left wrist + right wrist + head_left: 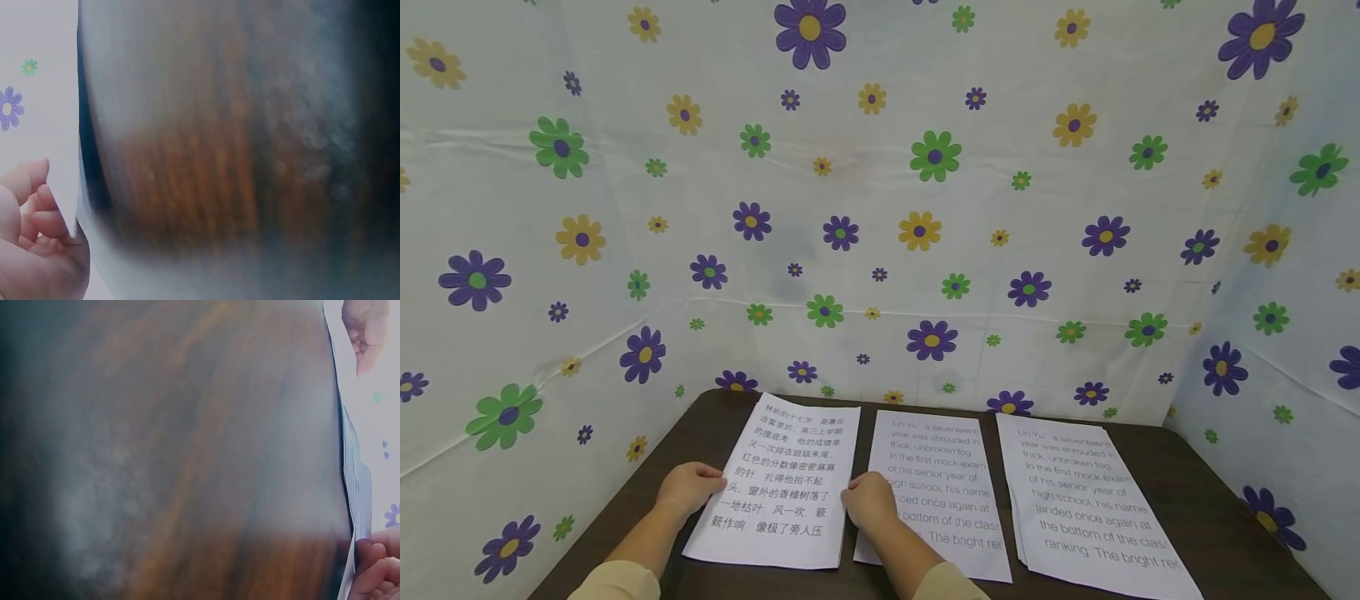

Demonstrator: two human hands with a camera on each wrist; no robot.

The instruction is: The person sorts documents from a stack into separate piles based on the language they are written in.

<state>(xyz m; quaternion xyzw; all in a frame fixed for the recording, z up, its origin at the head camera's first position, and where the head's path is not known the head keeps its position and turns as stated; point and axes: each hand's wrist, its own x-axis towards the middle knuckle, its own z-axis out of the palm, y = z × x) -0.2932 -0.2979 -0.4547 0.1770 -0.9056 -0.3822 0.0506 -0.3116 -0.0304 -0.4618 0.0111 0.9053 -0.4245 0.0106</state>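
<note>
A stack of white paper sheets (778, 492) printed with Chinese text lies at the left of the dark table in the head view. My left hand (691, 490) pinches its left edge between thumb and fingers. At the opposite edge, my right hand (871, 502) grips the sheets, its forearm crossing over the neighbouring English page. The left wrist view has my left hand (44, 244) at the paper's edge (65, 144). In the right wrist view, my right hand (378, 569) holds the paper edge (361, 487), whose layers fan slightly apart.
A page of English text (936, 467) lies in the middle, partly covered by the right arm. Another English stack (1097, 508) lies at the right, its sheets slightly offset. The dark wooden table (1213, 492) meets a flower-printed cloth (880, 208) behind and at both sides.
</note>
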